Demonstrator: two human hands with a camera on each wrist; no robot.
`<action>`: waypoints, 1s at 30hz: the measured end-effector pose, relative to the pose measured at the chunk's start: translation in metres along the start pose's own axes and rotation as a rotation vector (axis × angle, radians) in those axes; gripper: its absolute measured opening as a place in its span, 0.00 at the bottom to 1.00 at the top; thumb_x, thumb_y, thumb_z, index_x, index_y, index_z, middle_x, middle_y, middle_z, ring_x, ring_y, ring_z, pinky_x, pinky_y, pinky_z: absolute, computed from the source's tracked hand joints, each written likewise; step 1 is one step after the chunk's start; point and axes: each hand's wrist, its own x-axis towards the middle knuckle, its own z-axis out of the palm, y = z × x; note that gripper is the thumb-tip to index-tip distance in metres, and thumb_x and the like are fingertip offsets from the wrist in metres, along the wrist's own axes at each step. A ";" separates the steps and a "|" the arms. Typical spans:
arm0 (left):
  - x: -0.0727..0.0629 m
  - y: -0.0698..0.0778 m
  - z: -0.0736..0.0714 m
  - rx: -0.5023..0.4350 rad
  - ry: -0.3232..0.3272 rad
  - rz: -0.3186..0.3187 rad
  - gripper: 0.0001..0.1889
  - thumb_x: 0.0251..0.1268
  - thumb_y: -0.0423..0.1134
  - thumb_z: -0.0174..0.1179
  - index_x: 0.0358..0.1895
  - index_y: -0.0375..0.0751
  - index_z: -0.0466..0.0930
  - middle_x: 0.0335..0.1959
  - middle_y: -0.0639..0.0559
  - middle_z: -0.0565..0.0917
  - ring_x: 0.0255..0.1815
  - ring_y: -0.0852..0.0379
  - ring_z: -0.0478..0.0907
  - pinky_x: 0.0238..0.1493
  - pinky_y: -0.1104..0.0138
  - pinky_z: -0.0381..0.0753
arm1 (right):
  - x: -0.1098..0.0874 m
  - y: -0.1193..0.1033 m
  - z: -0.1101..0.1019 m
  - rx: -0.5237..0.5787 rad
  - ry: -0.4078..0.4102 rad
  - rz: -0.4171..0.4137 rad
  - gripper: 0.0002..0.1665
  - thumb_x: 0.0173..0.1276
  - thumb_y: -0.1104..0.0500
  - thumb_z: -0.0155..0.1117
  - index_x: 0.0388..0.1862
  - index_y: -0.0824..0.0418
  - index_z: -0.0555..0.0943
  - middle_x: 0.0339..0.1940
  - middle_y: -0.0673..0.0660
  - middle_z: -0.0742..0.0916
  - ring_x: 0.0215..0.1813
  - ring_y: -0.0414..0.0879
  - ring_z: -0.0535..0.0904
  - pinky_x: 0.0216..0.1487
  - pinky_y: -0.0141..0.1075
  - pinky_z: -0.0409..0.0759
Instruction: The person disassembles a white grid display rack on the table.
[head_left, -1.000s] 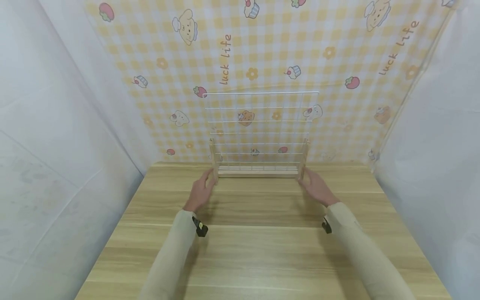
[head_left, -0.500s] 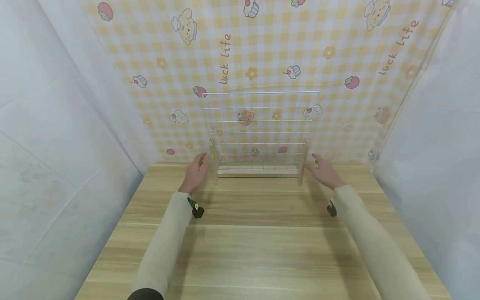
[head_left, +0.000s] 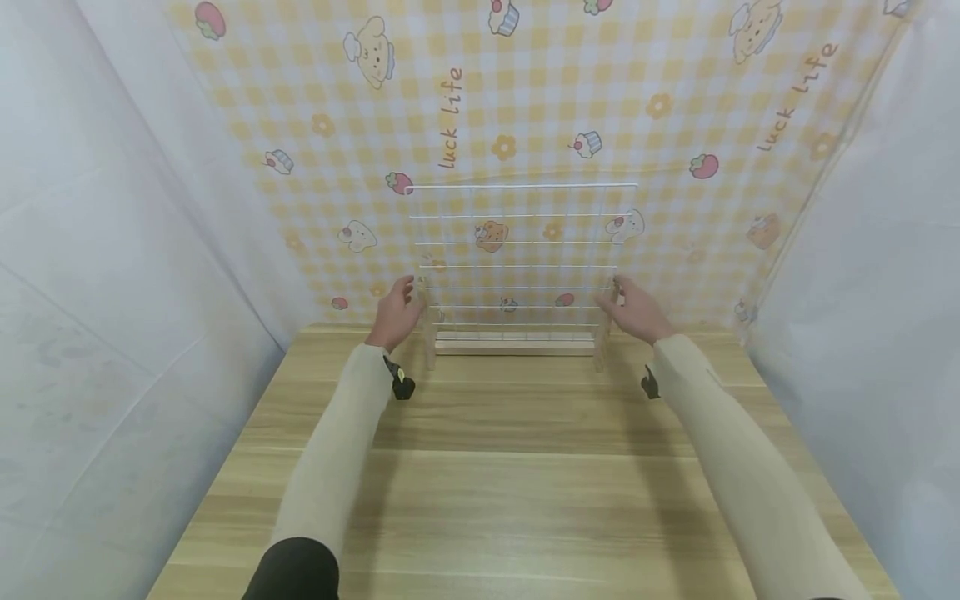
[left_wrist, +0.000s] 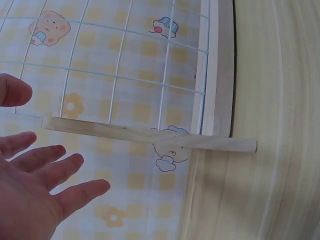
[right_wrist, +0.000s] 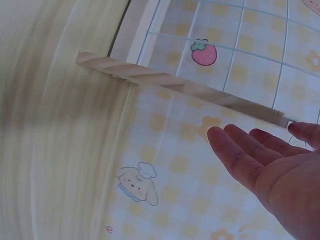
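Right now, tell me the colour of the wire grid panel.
White wire grid panel, clearest in the left wrist view.

I see a light wooden table (head_left: 480,500), a yellow checked cartoon backdrop (head_left: 570,92) behind, and white sheeting (head_left: 97,250) on both sides.

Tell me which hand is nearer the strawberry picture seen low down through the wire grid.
Right. The strawberry picture sits right of the wire grid's middle; the right hand is beside the grid's right post, while the left hand is off past the left post.
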 end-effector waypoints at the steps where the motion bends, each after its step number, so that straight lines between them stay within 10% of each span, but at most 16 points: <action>1: 0.001 0.001 0.001 -0.006 -0.005 -0.007 0.33 0.76 0.44 0.47 0.80 0.41 0.49 0.80 0.34 0.57 0.80 0.36 0.57 0.77 0.45 0.63 | 0.000 -0.002 0.000 -0.003 -0.007 0.002 0.50 0.79 0.37 0.43 0.81 0.70 0.43 0.79 0.76 0.59 0.78 0.73 0.57 0.76 0.64 0.60; 18: 0.007 0.002 0.001 0.043 -0.050 -0.052 0.36 0.74 0.45 0.48 0.81 0.46 0.46 0.81 0.37 0.56 0.80 0.37 0.58 0.77 0.46 0.63 | 0.002 -0.007 0.007 0.006 -0.055 0.001 0.50 0.80 0.42 0.46 0.81 0.70 0.36 0.80 0.76 0.57 0.76 0.72 0.62 0.74 0.62 0.65; 30: -0.001 -0.011 -0.001 -0.011 0.049 0.005 0.19 0.75 0.48 0.50 0.63 0.45 0.70 0.74 0.40 0.70 0.77 0.40 0.65 0.72 0.43 0.69 | 0.002 0.001 0.009 0.005 -0.011 -0.032 0.49 0.79 0.46 0.49 0.80 0.71 0.37 0.80 0.76 0.56 0.72 0.73 0.68 0.73 0.61 0.68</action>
